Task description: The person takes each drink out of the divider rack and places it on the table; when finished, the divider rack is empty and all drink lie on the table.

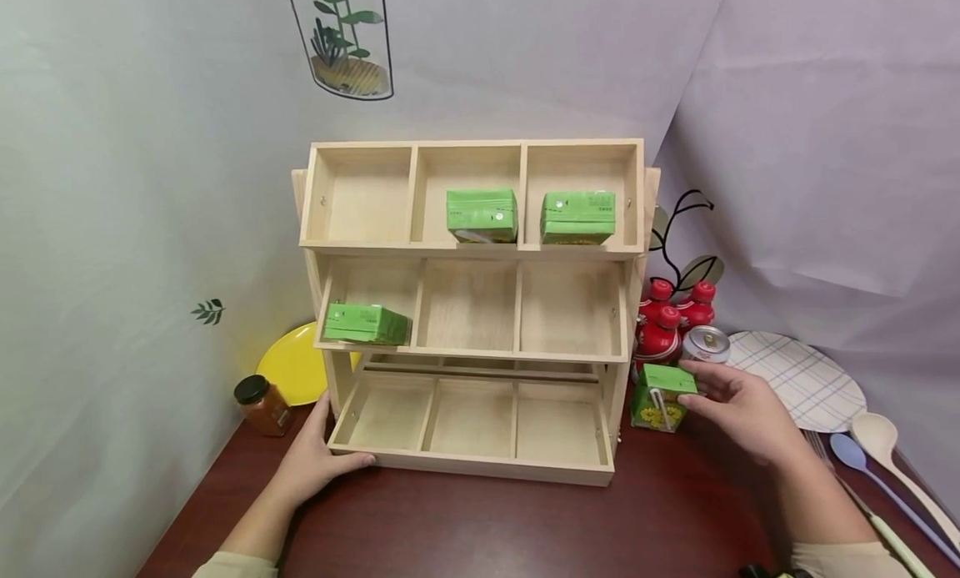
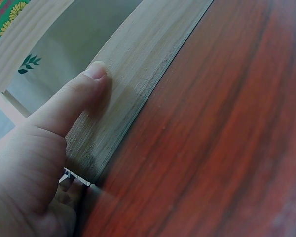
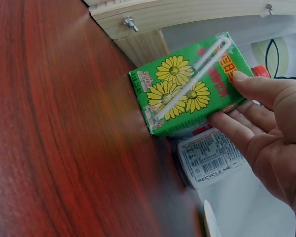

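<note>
On the dark red-brown table a three-tier wooden rack [image 1: 472,476] stands, each tier split into compartments. My left hand [image 1: 313,459] holds its lower left corner, the thumb [image 2: 91,81] lying along the bottom tier's front board. Just right of the rack is a green drink carton [image 3: 180,86] with yellow flowers and a white straw on its front. My right hand [image 1: 742,411] pinches that carton between thumb and fingers. Matching cartons sit in the top middle [image 1: 482,215], top right [image 1: 577,217] and middle-tier left [image 1: 365,324] compartments.
Behind the held carton are red bottles [image 1: 660,336] and a silver can [image 1: 707,344]. A checked plate [image 1: 798,378], spoons [image 1: 873,436] and a fork lie at the right. To the left are a yellow plate [image 1: 292,365] and a black-lidded jar [image 1: 262,407].
</note>
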